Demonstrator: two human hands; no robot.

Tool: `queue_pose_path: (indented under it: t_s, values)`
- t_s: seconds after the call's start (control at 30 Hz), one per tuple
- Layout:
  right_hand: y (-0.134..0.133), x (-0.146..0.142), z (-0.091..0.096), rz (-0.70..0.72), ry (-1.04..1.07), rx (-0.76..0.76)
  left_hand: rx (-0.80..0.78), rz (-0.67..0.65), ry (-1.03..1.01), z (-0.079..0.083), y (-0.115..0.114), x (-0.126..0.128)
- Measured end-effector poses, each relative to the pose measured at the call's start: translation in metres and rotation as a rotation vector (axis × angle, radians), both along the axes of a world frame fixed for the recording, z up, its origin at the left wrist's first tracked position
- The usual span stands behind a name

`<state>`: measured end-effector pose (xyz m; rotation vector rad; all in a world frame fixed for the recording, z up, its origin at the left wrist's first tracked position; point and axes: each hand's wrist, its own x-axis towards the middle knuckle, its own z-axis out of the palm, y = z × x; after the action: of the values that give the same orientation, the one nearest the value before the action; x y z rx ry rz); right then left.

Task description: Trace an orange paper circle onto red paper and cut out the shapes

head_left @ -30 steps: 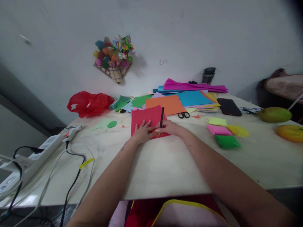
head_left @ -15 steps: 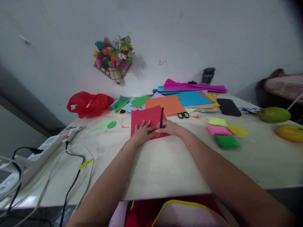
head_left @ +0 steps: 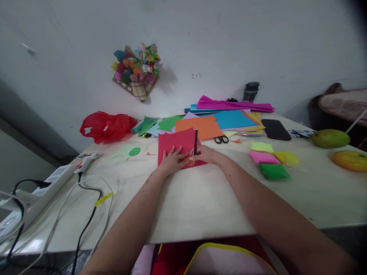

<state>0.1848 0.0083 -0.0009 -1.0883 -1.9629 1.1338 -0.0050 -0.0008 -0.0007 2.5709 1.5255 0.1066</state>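
A red sheet of paper (head_left: 174,139) lies flat on the table in front of me. My left hand (head_left: 172,161) rests on it with the fingers spread, its fingertips at a small orange paper piece (head_left: 191,162). In my right hand (head_left: 204,153) is a dark pencil or pen (head_left: 196,142), held upright with its lower end at the orange piece. Both hands partly cover the orange piece, so its full outline is hidden. Just beyond the red sheet lie an orange sheet (head_left: 197,127) and black-handled scissors (head_left: 221,139).
Coloured sheets (head_left: 237,119) are piled at the back beside a red plastic bag (head_left: 107,126). At the left are a glue gun (head_left: 87,162), a power strip (head_left: 43,198) and loose cables. Clay packets (head_left: 273,171), a phone (head_left: 275,129) and mangoes (head_left: 329,138) are on the right.
The view has shifted very slightly. Both hands stay in nearly the same place on the red sheet, the pencil or pen still upright at the orange piece.
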Motion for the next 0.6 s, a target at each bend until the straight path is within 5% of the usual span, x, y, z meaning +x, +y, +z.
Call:
queue_pose_path:
  t_s: [0.6]
  values:
    - [-0.005,0.005,0.011,-0.041,-0.069,-0.021,-0.005,-0.012,-0.019,-0.003,0.003,-0.002]
